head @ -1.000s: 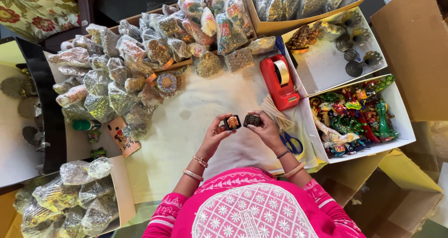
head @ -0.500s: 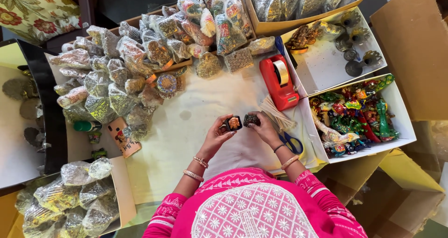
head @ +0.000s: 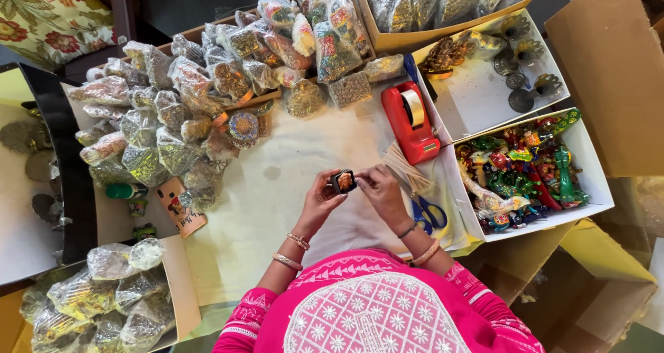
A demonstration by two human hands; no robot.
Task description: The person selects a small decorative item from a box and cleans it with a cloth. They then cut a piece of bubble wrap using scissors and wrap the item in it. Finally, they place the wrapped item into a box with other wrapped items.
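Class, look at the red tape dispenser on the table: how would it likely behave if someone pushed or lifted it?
The tape dispenser looks like a solid, hard moulded body, so probably stiff and fairly heavy for its size. It lies on a long flat base, so a push would likely slide it rather than tip or roll it.

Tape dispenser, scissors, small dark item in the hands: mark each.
Red tape dispenser (head: 412, 123), head view, on its red body.
Blue scissors (head: 430, 215), head view, on the handles.
Small dark item (head: 344, 181), head view, on its orange centre.
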